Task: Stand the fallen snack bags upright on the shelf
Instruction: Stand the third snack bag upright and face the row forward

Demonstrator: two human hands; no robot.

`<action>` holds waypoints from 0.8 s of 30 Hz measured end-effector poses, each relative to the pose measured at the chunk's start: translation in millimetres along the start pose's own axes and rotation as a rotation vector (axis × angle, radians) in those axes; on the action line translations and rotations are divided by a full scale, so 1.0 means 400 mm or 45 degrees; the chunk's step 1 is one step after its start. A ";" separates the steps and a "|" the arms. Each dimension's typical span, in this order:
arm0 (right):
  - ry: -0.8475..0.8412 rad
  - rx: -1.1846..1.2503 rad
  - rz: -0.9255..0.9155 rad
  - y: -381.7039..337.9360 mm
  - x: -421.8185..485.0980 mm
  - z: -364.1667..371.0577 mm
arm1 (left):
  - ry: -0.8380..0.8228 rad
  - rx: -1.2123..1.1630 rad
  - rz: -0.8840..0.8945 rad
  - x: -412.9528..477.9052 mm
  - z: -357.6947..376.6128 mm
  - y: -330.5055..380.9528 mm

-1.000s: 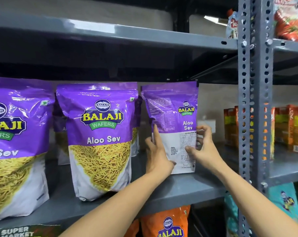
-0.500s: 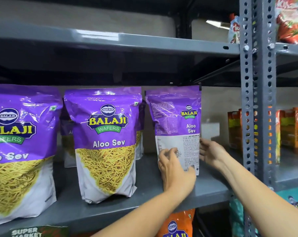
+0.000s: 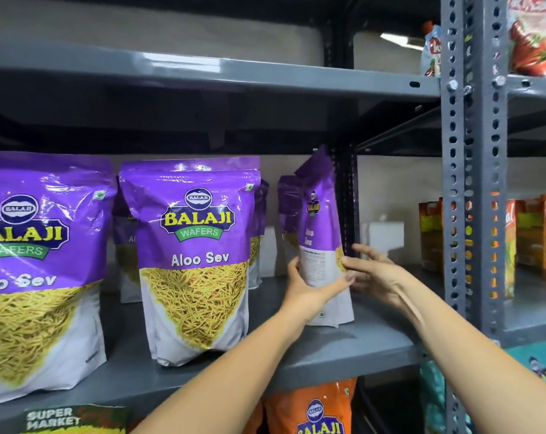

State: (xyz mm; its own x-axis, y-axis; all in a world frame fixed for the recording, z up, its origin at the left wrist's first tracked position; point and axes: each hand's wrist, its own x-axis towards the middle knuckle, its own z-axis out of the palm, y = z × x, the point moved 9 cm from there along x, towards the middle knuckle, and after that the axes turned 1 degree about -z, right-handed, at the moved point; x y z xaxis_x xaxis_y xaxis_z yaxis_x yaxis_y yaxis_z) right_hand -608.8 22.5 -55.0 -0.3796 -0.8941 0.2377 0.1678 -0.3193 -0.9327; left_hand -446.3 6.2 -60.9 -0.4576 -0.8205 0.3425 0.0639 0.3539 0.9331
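Note:
A purple Aloo Sev bag [image 3: 320, 233] stands on the grey shelf [image 3: 343, 352], turned almost edge-on to me with its back panel facing left. My left hand [image 3: 309, 291] grips its lower part, thumb on the left and fingers wrapped round the right edge. Open-fingered, my right hand [image 3: 376, 272] touches the bag's right side at the same height. Two more purple Aloo Sev bags, one in the middle [image 3: 196, 258] and one at the left [image 3: 36, 270], stand upright facing me. Further purple bags [image 3: 289, 208] stand behind them, partly hidden.
A grey perforated upright post [image 3: 472, 189] rises just right of my hands. Orange cartons [image 3: 538, 236] fill the neighbouring shelf bay. An upper shelf [image 3: 202, 73] hangs overhead. An orange Balaji bag [image 3: 315, 408] and a Super Market pack [image 3: 74, 419] sit on the shelf below.
The bag faced me with its back panel; now it is rotated nearly edge-on. My left hand moved from its front onto its lower part, and my right hand stayed at its right side.

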 end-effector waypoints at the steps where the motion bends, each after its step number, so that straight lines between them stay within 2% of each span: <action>1: -0.038 -0.074 0.024 0.007 -0.005 0.010 | 0.008 -0.025 -0.025 0.007 -0.008 -0.002; 4: -0.181 -0.120 0.066 0.017 -0.019 0.044 | -0.010 -0.115 -0.065 0.027 -0.025 -0.010; 8: -0.318 -0.125 0.024 0.003 -0.030 0.069 | -0.204 -0.273 -0.041 0.050 -0.027 -0.025; 11: -0.366 -0.117 -0.047 -0.016 -0.049 0.083 | -0.162 -0.420 -0.031 0.060 -0.054 -0.031; 14: -0.314 -0.072 -0.124 -0.025 -0.068 0.088 | -0.048 -0.548 -0.042 0.057 -0.083 -0.037; 18: -0.192 -0.116 -0.181 -0.017 -0.075 0.076 | -0.113 -0.526 -0.125 0.053 -0.071 -0.051; 21: -0.137 -0.146 -0.247 -0.012 -0.092 0.073 | -0.044 -0.502 -0.139 0.042 -0.080 -0.060; 24: -0.099 -0.161 -0.309 -0.011 -0.112 0.070 | -0.072 -0.476 -0.126 0.040 -0.084 -0.067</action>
State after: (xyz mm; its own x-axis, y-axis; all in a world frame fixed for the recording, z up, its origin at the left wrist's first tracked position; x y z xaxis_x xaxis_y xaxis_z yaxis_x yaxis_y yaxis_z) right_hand -567.2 55.1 -53.8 -0.3228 -0.8194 0.4738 -0.0360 -0.4896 -0.8712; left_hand -425.7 -31.5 -76.6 -0.5251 -0.8129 0.2520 0.3312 0.0776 0.9404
